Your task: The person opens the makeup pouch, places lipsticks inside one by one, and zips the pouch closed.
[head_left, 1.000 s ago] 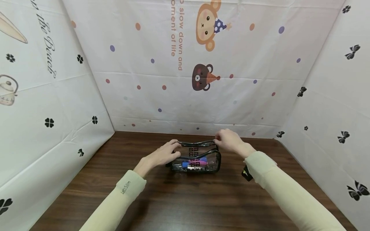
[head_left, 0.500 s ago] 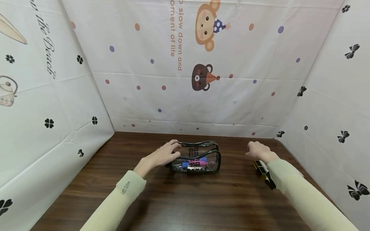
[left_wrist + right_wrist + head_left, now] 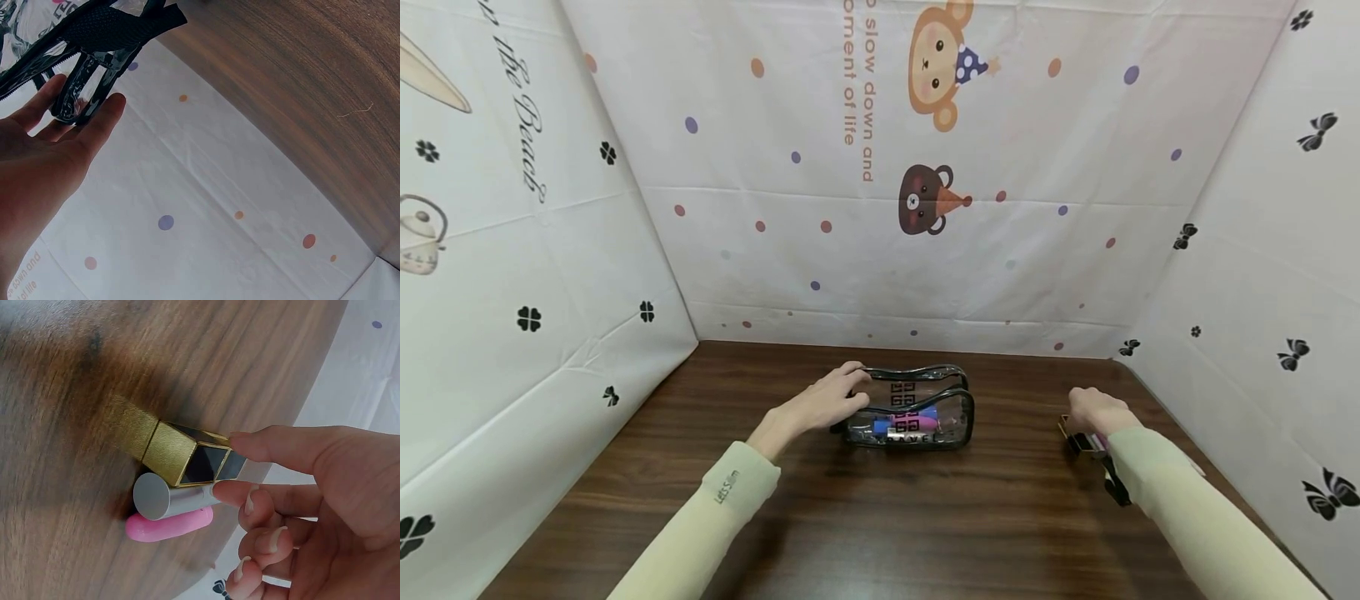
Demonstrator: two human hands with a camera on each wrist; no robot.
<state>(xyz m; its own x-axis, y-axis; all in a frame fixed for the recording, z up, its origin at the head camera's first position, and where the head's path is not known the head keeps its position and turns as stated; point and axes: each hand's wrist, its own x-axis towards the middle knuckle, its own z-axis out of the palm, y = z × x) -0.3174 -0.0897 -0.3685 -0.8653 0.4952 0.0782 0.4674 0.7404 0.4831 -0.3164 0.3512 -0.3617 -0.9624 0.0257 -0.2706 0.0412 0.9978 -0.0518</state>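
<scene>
A clear pouch (image 3: pixel 951 421) with black trim stands on the brown table, with blue and pink tubes visible inside. My left hand (image 3: pixel 822 402) holds its left end; in the left wrist view the fingers curl around the black edge near the zip and a mesh tab (image 3: pixel 112 28). To the right, my right hand (image 3: pixel 1097 410) is low over a small group of items. The right wrist view shows thumb and index finger pinching the end of a black-and-gold lipstick case (image 3: pixel 172 453). Beside it lie a silver-grey tube (image 3: pixel 153 497) and a pink rounded tube (image 3: pixel 169 525).
A black item (image 3: pixel 1117 487) lies by the right sleeve. Printed white sheets form a back wall (image 3: pixel 880 275), a left wall (image 3: pixel 550 250) and a right wall (image 3: pixel 1247 275) around the table (image 3: pixel 925 525).
My right hand has left the pouch's upper right corner, moved right and come down at the loose items. The left hand has stayed at the pouch, which has not moved.
</scene>
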